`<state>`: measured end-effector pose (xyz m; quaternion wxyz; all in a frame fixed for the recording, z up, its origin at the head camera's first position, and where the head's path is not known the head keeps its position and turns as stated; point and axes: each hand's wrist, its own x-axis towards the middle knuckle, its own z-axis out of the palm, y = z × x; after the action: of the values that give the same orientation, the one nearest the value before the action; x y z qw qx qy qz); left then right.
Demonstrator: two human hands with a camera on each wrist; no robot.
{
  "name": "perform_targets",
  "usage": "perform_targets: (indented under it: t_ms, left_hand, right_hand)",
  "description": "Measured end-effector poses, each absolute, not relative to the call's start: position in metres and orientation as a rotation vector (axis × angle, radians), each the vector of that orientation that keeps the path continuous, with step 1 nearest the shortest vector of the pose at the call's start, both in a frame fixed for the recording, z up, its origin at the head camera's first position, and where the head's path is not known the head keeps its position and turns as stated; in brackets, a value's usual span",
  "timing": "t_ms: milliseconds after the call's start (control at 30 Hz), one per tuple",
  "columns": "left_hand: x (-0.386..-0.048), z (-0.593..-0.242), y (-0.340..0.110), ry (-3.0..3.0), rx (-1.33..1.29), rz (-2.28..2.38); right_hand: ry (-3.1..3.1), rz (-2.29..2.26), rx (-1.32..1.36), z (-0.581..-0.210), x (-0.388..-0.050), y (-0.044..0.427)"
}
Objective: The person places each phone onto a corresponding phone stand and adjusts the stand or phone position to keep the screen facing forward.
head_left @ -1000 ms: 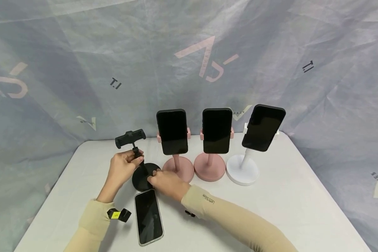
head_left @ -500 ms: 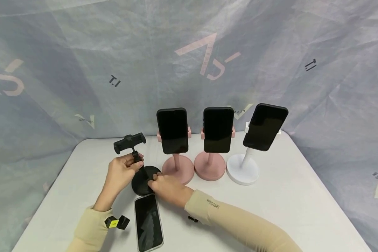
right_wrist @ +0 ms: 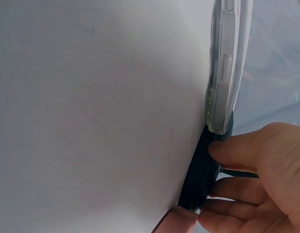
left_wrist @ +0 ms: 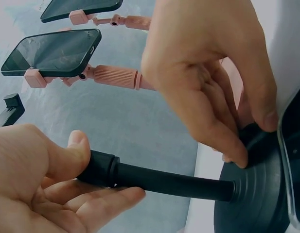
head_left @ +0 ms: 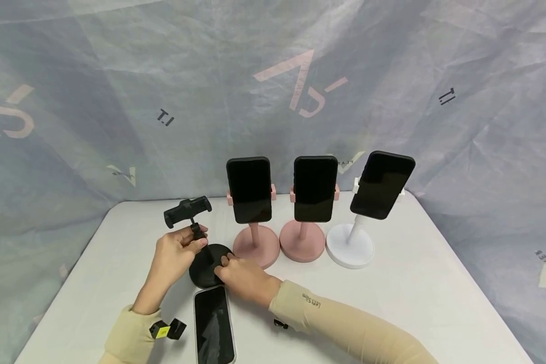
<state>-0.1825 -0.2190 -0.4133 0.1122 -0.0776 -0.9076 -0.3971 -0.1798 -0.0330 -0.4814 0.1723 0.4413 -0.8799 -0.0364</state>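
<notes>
A black phone stand with a round base point(head_left: 201, 274) and a bare clamp point(head_left: 187, 210) stands at the left of a row. My left hand point(head_left: 170, 258) holds its pole just below the clamp, thumb on one side and fingers on the other, as the left wrist view shows. My right hand point(head_left: 246, 278) grips the base's right edge; its thumb point(right_wrist: 227, 151) presses the rim and its fingers lie over the top. A phone in a clear case point(head_left: 214, 323) lies screen up on the table, its far end against or very near the base.
Two pink stands point(head_left: 256, 247) point(head_left: 302, 241) and a white stand point(head_left: 350, 246) stand to the right, each bearing a black phone. The phone on the white one point(head_left: 382, 184) tilts. A grey printed cloth point(head_left: 273, 91) hangs behind the white table point(head_left: 414, 293).
The black stand has slid a little toward me with both hands on it. The lying phone has shifted the same way, partly out of the head view's bottom edge.
</notes>
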Motion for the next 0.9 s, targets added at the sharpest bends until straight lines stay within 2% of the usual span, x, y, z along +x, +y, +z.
perform_targets:
  t_ms: [300, 567, 900]
  left_hand:
    - [-0.175, -0.427, -0.225, -2.650, -0.282, -1.300]
    - [-0.165, -0.448, -0.234, -2.742, -0.163, -1.346]
    - [-0.157, -0.464, -0.235, -2.936, -0.234, -1.049]
  right_hand:
    - [-2.554, -0.001, 1.294, -0.480, -0.170, -0.024]
    - [-2.663, 0.296, 1.431, -0.472, -0.148, -0.012]
    - [-2.516, 0.202, 1.556, -0.476, -0.111, -0.005]
